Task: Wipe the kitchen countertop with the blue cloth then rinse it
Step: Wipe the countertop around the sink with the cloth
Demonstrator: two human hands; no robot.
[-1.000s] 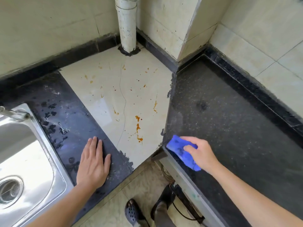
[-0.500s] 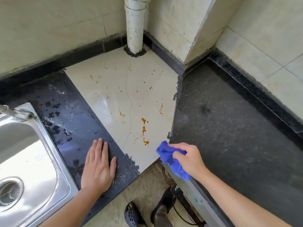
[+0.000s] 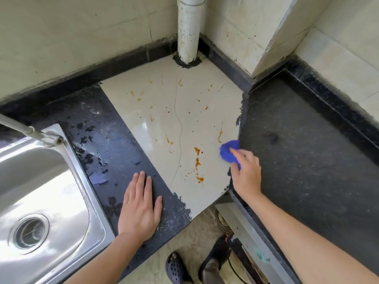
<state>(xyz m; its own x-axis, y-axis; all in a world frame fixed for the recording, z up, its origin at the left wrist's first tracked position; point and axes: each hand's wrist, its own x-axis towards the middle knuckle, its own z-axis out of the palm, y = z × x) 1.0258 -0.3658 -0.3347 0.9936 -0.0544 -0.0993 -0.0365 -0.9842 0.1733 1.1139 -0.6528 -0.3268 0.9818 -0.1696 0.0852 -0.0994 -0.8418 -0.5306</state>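
My right hand (image 3: 247,173) presses the bunched blue cloth (image 3: 228,151) onto the right edge of the cream tile section (image 3: 164,111) of the countertop, where it meets the dark granite (image 3: 303,160). Orange-brown stains (image 3: 198,160) lie on the tile just left of the cloth. My left hand (image 3: 139,208) rests flat, fingers together, on the wet dark granite strip (image 3: 106,140) beside the steel sink (image 3: 37,193).
A white pipe (image 3: 189,29) rises from the back corner of the tile. A tap spout (image 3: 28,130) reaches over the sink at the left. Black backsplash strips and tiled walls border the counter. Below the counter gap, my feet in dark shoes (image 3: 176,267) stand on the floor.
My right hand has carried the blue cloth from the front edge of the dark granite forward and left onto the cream tile. The left hand has stayed flat in place.
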